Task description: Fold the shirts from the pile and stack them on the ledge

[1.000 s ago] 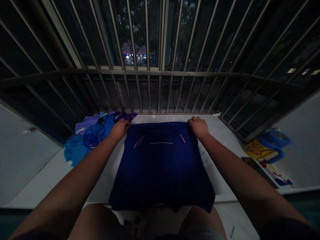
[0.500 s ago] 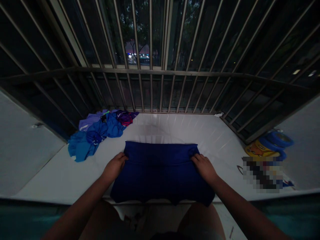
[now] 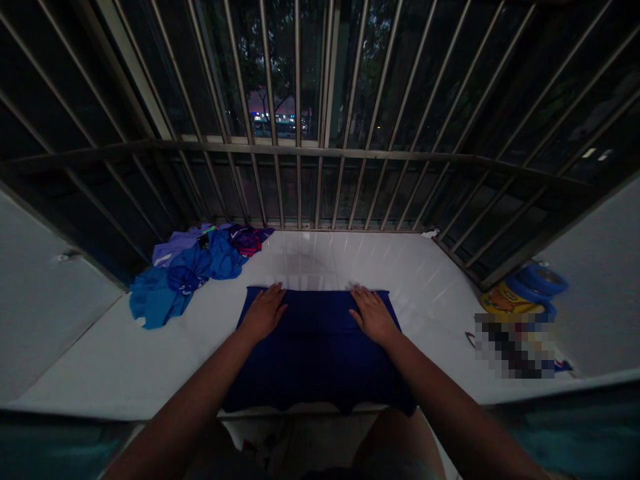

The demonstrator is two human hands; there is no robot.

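Observation:
A dark blue cloth (image 3: 320,353) is spread on the white ledge (image 3: 430,287), its near edge reaching the ledge's front edge. My left hand (image 3: 264,312) lies flat on the upper left part of the cloth, palm down. On the upper right part rests my right hand (image 3: 373,312), fingers stretched toward the far edge. Neither hand grips the fabric.
A heap of blue and purple clothes (image 3: 200,260) lies at the back left. Metal bars (image 3: 320,152) rise behind the ledge. On the right stand a blue and yellow container (image 3: 515,297) and a pixelated item (image 3: 515,347).
Both hands have let go of the cloth's side edges and moved inward and up onto its top part, fingers now spread. The cloth's top lies smoother at the right corner.

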